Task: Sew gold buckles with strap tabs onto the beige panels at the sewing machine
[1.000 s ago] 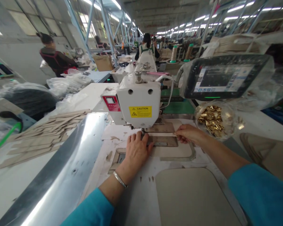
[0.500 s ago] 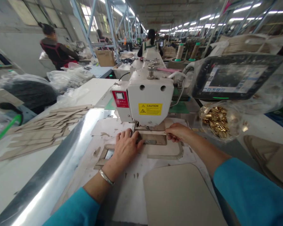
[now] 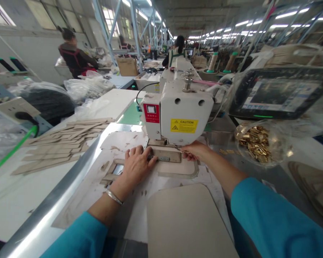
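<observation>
My left hand [image 3: 138, 163] lies palm down with its fingers apart, fingertips at the left end of a beige strip [image 3: 165, 148] and a brown rectangular clamp frame [image 3: 173, 156]. At the strip's right end my right hand [image 3: 193, 150] is closed in a pinch on a thin metal tool, whose exact kind I cannot make out. Both hands are just in front of the white sewing machine head [image 3: 187, 107]. Under the frame lies a beige panel with a rounded corner [image 3: 181, 169]. Another flat beige panel [image 3: 185, 218] rests nearer to me.
Flat beige strips [image 3: 61, 143] are heaped at the left. A plastic-wrapped bowl of gold metal fittings [image 3: 258, 143] and a control screen [image 3: 280, 93] stand at the right. More beige panels [image 3: 312, 182] lie at the right edge. Co-workers sit beyond the machine.
The view has shifted, so the machine appears farther right. Both hands keep nearly the same places at the strip, my right hand slightly closer to the frame.
</observation>
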